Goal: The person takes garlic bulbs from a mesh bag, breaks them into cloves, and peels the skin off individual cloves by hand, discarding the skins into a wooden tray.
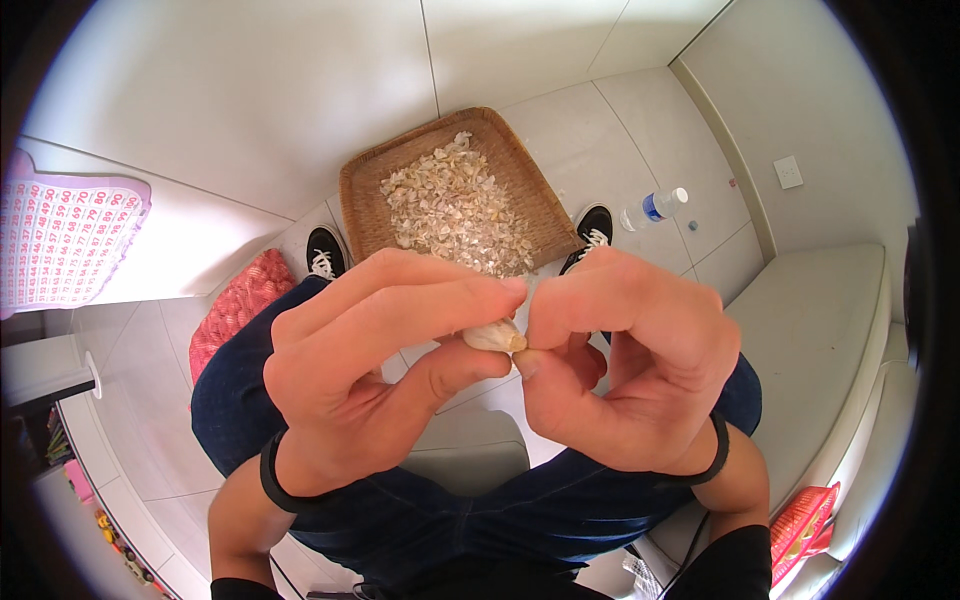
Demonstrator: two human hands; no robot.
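While left hand [335,350] clamps clove [488,336] short of tray [364,200]'s near edge, right hand [524,352] pinches its blunt end: best brace it steady, squeeze lightly, tease skin [480,340] from that end, no gouging.

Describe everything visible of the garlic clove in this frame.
The garlic clove is small, off-white and tapered, with a papery-looking surface and a blunt, tan end. It lies nearly sideways, that end toward the right. The left hand pinches it between thumb and fingers, hiding part of it. The right hand has its fingertips right at the tan end; whether they grip it is unclear. It is held up, over the lap.
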